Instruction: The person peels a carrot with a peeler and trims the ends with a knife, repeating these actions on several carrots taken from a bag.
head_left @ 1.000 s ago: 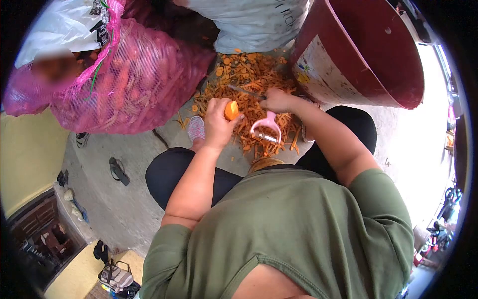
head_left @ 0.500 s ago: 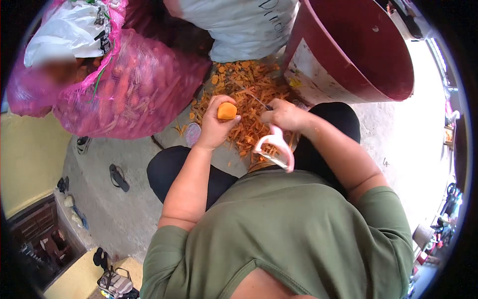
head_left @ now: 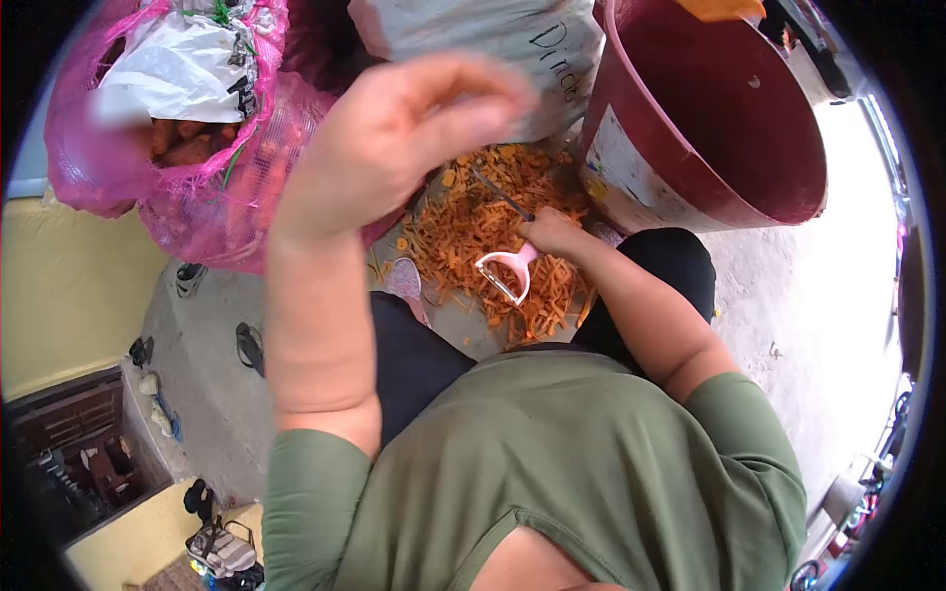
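My left hand [head_left: 424,118] is raised high in front of the sacks, smeared by motion. Its fingers and thumb are apart with nothing between them. Lower down, my right hand [head_left: 554,232] grips a pink Y-shaped peeler [head_left: 522,258], its blade end toward my lap. A knife [head_left: 505,193] also sticks out of that fist, pointing away over a heap of orange carrot peels [head_left: 453,231]. At the top edge, a blurred orange carrot [head_left: 724,8] shows over the far rim of the large dark red bucket [head_left: 641,187].
On the left stands a pink mesh sack [head_left: 212,222] of unpeeled carrots, with white plastic [head_left: 177,74] at its mouth. A white sack [head_left: 552,69] with handwriting is behind the peels. Flip-flops [head_left: 249,347] lie on the concrete floor [head_left: 207,394].
My left hand has swung up and away from my lap and let go of the carrot, which is now by the bucket's far rim. My right hand still holds the peeler and knife.
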Demonstrator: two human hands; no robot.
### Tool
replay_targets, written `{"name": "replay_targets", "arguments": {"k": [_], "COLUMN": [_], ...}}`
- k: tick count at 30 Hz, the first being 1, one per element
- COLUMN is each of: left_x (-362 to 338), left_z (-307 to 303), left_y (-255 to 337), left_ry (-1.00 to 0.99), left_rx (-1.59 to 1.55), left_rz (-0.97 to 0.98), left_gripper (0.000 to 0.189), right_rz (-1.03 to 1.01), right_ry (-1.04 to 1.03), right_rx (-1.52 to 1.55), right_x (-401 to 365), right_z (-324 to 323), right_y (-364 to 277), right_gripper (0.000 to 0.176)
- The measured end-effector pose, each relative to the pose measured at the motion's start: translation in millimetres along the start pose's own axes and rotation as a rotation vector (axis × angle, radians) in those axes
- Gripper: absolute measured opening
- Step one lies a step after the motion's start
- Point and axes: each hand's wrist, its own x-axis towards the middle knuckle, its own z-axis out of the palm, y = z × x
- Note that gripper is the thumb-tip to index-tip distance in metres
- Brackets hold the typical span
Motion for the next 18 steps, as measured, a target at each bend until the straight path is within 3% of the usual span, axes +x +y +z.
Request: {"name": "replay_targets", "arguments": {"k": [1, 2, 3, 4, 5, 7, 9, 11, 12, 13, 15, 18], "left_x": [-15.2, -28.8, -38.2, -44.8, -60.3, -74.1, -86.6, -108.2, -126.8, -132.2, -122.0, -97.7], "left_z": [-20.7, -42.6, -59.8, -78.1, -123.5, -179.6, -225.8, -280.0, -326.0, -318.0, -305.8, -264.6], "left_y": [-5.9, -8.0, -3.8, -4.6, -21.5, -29.6, -37.5, -65.9, -88.8, -93.8, -93.4, -77.6], "left_ry": [-0.028, -0.058, 0.112, 0.310, 0.391, 0.679, 0.595, 0.540, 0.214, 0.215, 0.190, 0.021], "left_rx": [0.258, 0.515, 0.873, 1.136, 1.574, 1.812, 1.916, 1.852, 1.988, 2.163, 2.206, 2.291], "left_rz": [-0.202, -0.404, -0.722, -0.754, -0.666, -0.670, -0.824, -0.687, -0.865, -0.683, -0.775, -1.068], "left_gripper": [0.030, 0.030, 0.030, 0.022, 0.021, 0.022, 0.023, 0.026, 0.028, 0.028, 0.029, 0.033], "right_rz": [0.000, 0.155, 0.310, 0.465, 0.480, 0.517, 0.464, 0.468, 0.496, 0.522, 0.547, 0.544], "right_ry": [-0.002, 0.002, 0.004, 0.003, -0.013, -0.046, -0.049, -0.057, -0.068, -0.079, -0.101, -0.057], "right_rx": [-0.010, 0.176, 0.363, 0.550, 0.560, 0.575, 0.570, 0.573, 0.579, 0.583, 0.600, 0.619], "right_x": [1.2, -1.6, -7.5, -9.8, -7.9, -4.6, -0.5, 2.3, 2.9, 3.5, 2.8, 2.4], "right_z": [1.5, -5.6, -18.9, -25.1, -22.1, -14.8, -9.6, -10.4, -12.2, -14.6, -25.5, -26.3], "right_y": [1.9, -2.5, -12.5, -19.1, -20.5, -19.8, -16.2, -14.4, -15.2, -16.1, -20.9, -24.0], "right_gripper": [0.018, 0.021, 0.025, 0.028, 0.032, 0.038, 0.039, 0.038, 0.036, 0.035, 0.036, 0.038]}}
